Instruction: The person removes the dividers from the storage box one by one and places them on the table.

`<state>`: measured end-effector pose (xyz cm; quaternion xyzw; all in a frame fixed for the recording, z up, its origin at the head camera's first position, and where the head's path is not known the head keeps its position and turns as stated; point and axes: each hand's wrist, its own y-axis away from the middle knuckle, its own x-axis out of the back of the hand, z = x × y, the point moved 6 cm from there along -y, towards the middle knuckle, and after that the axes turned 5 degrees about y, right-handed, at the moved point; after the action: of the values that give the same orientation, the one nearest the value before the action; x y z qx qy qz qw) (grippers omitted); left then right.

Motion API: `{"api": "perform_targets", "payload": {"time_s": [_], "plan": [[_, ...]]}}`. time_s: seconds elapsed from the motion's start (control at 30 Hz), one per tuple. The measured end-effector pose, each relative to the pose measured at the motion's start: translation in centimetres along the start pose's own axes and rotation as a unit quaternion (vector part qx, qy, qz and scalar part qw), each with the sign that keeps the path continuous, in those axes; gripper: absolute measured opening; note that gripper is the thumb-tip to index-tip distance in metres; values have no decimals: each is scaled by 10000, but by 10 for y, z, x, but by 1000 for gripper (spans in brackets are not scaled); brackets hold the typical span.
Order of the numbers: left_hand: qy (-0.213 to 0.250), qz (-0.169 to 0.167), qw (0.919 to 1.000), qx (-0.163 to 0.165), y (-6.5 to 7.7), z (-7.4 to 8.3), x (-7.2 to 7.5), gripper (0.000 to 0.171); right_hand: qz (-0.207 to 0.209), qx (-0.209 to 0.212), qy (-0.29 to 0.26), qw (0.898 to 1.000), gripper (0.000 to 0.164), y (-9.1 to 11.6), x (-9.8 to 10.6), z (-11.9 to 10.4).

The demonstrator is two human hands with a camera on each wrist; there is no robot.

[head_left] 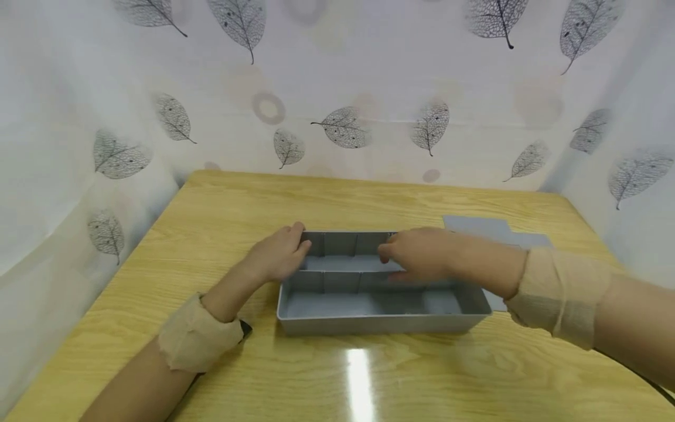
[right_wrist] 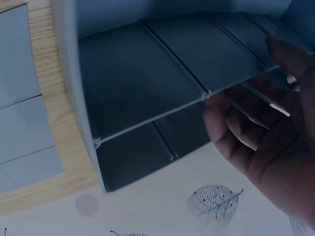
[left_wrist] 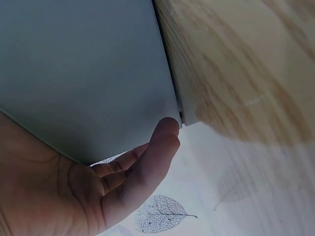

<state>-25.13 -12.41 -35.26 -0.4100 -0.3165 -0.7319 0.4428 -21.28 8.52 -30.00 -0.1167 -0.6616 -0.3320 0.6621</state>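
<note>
A long grey plastic storage box (head_left: 385, 325) sits on the table with its open top upward. One lengthwise divider splits it into two rows, and thin ribs run down its walls. My left hand (head_left: 278, 255) grips the box at its far left corner; in the left wrist view its fingers bend round the end of the grey wall (left_wrist: 83, 78). Over the right part of the box hovers my right hand (head_left: 422, 253), holding nothing. In the right wrist view its fingers and thumb are loosely bent, spread on both sides of the divider (right_wrist: 147, 73).
Flat grey panels (head_left: 477, 225) lie on the wooden table (head_left: 253, 199) behind and right of the box, partly hidden by my right forearm. A white curtain (head_left: 379, 76) with leaf prints hangs round the table's back and sides. Both wrists wear beige wraps (head_left: 559, 296).
</note>
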Motion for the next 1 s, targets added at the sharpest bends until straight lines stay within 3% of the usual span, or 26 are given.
{"api": "perform_targets", "payload": {"time_s": [0.07, 0.2, 0.37, 0.53, 0.73, 1.0], "plan": [[79, 36, 9999, -134, -2, 2, -1, 45, -383, 83, -66, 9992, 30, -9, -10, -3], [275, 47, 9987, -420, -3, 3, 0, 36, -731, 22, -310, 9968, 29, -19, -23, -3], [747, -305, 9958, -422, -3, -3, 3, 30, -863, -154, -710, 9936, 33, -21, -28, -1], [1251, -437, 9909, -248, -5, -11, 7, 39, -989, -123, -926, 9907, 34, -24, -30, -1], [1415, -503, 9884, -207, -7, -14, 6, 32, -998, 194, -684, 9925, 11, -31, -32, -1], [1642, -554, 9841, -399, -6, -14, 3, 30, -1142, 233, -810, 9899, 13, -33, -36, -1]]}}
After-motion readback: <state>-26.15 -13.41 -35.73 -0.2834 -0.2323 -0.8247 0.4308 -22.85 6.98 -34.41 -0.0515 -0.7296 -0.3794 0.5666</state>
